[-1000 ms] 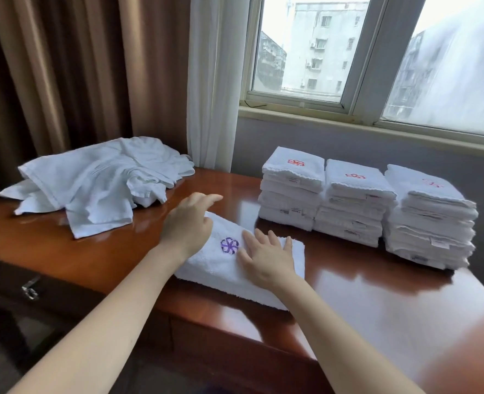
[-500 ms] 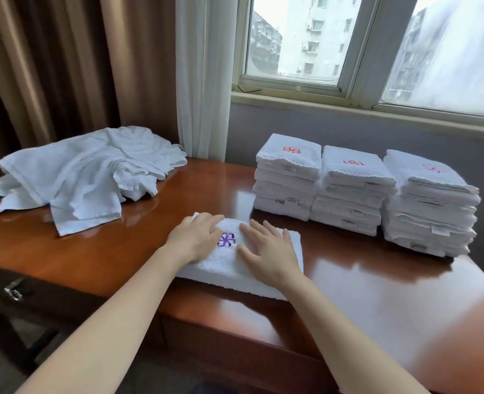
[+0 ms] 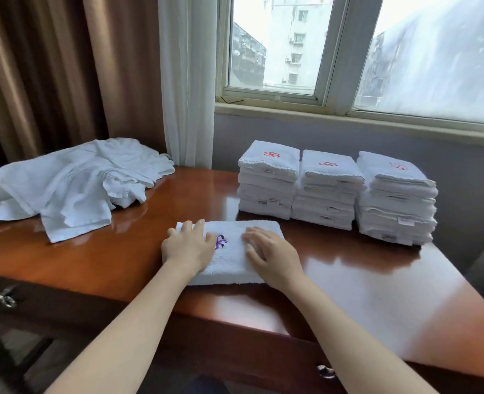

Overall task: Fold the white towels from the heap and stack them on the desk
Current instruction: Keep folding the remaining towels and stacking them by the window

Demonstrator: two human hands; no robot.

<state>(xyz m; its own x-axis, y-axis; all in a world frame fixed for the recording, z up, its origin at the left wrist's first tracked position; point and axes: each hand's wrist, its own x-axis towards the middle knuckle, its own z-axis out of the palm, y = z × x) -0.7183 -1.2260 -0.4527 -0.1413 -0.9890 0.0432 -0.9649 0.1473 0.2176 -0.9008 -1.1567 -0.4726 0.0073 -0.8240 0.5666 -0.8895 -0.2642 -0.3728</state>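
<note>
The folded towel (image 3: 235, 263) lies flat on the desk (image 3: 138, 251), close to the desk's near edge. It is a white rectangular block with a purple embroidered emblem (image 3: 221, 242) on its top face.

Left hand (image 3: 188, 245): rests palm down on the left end of the folded towel. The fingers are extended and reach to the towel's far edge. The hand is released and grips nothing. The emblem sits just beside its fingertips.

Right hand (image 3: 272, 254): rests palm down on the right part of the folded towel. The fingers are extended and lie flat on the cloth. This hand is also released and grips nothing. The emblem shows in the gap between the two hands.

The heap of unfolded white towels (image 3: 73, 183) lies on the desk to the left of and beyond the folded towel, well apart from it.

Three stacks of folded towels stand in a row beyond and to the right of the folded towel, each touching the next:
- left stack (image 3: 268, 180), nearest the folded towel, red emblem on top;
- middle stack (image 3: 327, 189), red emblem on top;
- right stack (image 3: 396, 197), faint red emblem on top.

Beyond the folded towel, a window (image 3: 275, 44) is set in the wall. A sheer white curtain (image 3: 186, 81) and a brown curtain (image 3: 50, 66) hang to its left.
</note>
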